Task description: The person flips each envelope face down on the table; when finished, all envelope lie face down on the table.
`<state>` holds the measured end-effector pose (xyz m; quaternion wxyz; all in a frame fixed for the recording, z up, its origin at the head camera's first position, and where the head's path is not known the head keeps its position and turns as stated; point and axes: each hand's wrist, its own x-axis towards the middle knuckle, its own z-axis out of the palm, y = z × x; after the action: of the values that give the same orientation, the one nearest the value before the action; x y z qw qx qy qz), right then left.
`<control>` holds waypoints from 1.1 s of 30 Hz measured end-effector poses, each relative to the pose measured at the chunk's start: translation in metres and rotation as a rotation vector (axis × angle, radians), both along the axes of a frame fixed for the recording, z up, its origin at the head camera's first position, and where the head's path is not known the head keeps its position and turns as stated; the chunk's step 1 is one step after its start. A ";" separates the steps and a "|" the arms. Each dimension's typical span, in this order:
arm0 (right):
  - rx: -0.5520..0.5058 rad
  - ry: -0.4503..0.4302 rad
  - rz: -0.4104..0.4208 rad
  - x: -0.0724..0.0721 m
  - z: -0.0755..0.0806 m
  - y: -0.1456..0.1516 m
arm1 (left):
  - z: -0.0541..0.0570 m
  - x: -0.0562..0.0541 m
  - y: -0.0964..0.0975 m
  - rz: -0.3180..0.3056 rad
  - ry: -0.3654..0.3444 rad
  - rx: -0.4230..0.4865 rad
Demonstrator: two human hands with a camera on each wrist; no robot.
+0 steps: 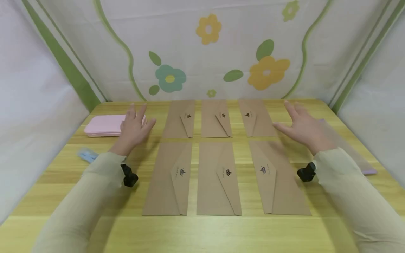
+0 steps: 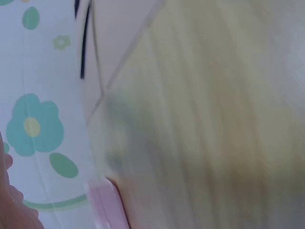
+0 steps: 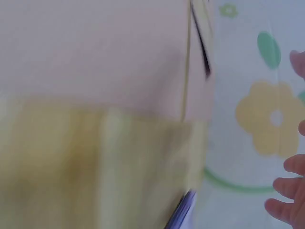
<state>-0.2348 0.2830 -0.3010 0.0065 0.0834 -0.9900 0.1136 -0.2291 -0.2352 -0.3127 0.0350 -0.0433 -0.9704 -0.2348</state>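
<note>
Brown paper envelopes lie in two rows on the wooden table, several in all, such as the front middle envelope [image 1: 210, 179] and the back right envelope [image 1: 264, 124]. Each has a pointed flap with a dark crown print. My left hand [image 1: 133, 128], fingers spread and holding nothing, is over the right end of a pink case [image 1: 102, 125]. On the other side my right hand [image 1: 303, 128] is spread too, its thumb close to the back right envelope. Fingers [image 3: 290, 188] of that hand show at the right wrist view's edge.
A small light-blue item [image 1: 87, 154] lies partly behind the left sleeve. Under the right forearm is a flat translucent thing with a purple edge [image 1: 369, 172]. White curtain [image 1: 202, 70] with printed flowers closes off the back, and white cloth hangs on both sides.
</note>
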 end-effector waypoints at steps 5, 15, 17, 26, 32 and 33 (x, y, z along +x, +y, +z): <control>-0.127 0.036 0.083 -0.013 0.009 -0.027 | 0.006 -0.008 0.008 -0.035 0.024 0.144; -0.410 0.052 0.156 -0.035 0.009 -0.087 | 0.009 -0.029 0.022 -0.036 0.091 0.275; -0.393 0.082 0.186 -0.038 0.008 -0.098 | 0.006 -0.034 0.025 -0.037 0.082 0.300; -0.580 -0.020 0.229 -0.046 -0.010 -0.152 | -0.003 -0.047 0.030 -0.012 0.051 0.348; -0.867 -0.120 0.193 -0.052 -0.031 -0.185 | -0.012 -0.057 0.041 -0.011 0.028 0.358; -0.895 -0.143 0.191 -0.053 -0.034 -0.190 | -0.014 -0.058 0.043 -0.009 0.014 0.362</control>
<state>-0.2875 0.0930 -0.3348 -0.0369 0.1551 -0.8296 0.5352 -0.2867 -0.1927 -0.3266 0.0478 -0.0425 -0.9117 -0.4058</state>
